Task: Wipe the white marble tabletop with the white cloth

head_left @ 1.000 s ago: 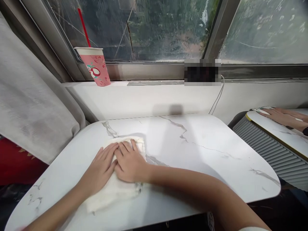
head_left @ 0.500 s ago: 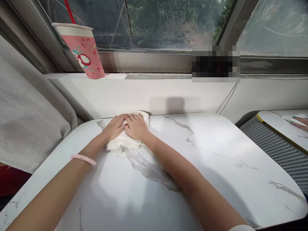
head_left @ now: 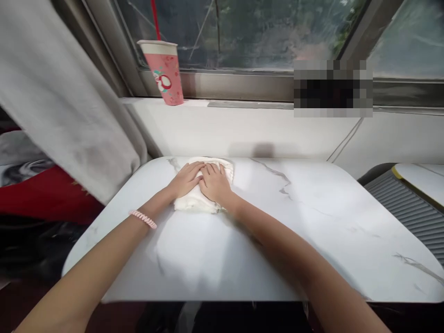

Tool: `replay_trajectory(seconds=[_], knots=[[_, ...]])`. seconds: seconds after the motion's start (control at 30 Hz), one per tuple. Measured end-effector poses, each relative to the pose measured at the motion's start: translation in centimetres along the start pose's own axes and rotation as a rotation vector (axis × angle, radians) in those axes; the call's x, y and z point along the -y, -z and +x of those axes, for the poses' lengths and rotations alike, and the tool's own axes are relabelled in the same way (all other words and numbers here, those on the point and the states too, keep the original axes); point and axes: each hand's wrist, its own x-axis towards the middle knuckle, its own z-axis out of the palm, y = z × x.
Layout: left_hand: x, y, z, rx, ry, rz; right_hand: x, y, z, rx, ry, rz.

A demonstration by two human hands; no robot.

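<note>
A white cloth [head_left: 197, 202] lies on the white marble-patterned table [head_left: 294, 217], close to its far edge by the wall. Flat on the cloth's left part rests my left hand [head_left: 187, 179], fingers stretched out towards the right. My right hand [head_left: 215, 184] presses down beside it with spread fingers, its fingertips meeting those of the left. Both palms cover much of the cloth, so its middle is hidden. A pink coiled band [head_left: 143, 218] circles my left wrist.
On the window sill stands a pink paper cup [head_left: 169, 78] with a red straw. A grey curtain [head_left: 86, 106] hangs at the left, touching the table's corner. Cables [head_left: 347, 138] run down the wall. Another table with a ribbed grey side [head_left: 405, 199] stands at the right.
My view has turned left and downward, bringing the table's front edge into sight. Another person's hand at the far right has left the picture. Both hands stay on the cloth at nearly the same spot.
</note>
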Motion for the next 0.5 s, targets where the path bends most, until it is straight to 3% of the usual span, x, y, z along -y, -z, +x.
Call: replay_trajectory(seconds=[0.27, 0.5], knots=[[-2.2, 1.7, -10.5, 0.023, 0.046, -0.039, 7.5, 1.4, -6.3, 0.065, 0.090, 0.039], [-1.8, 4.4, -20.9, 0.036, 0.146, -0.052, 15.3, 1.3, -9.7, 0.109, 0.237, 0.142]])
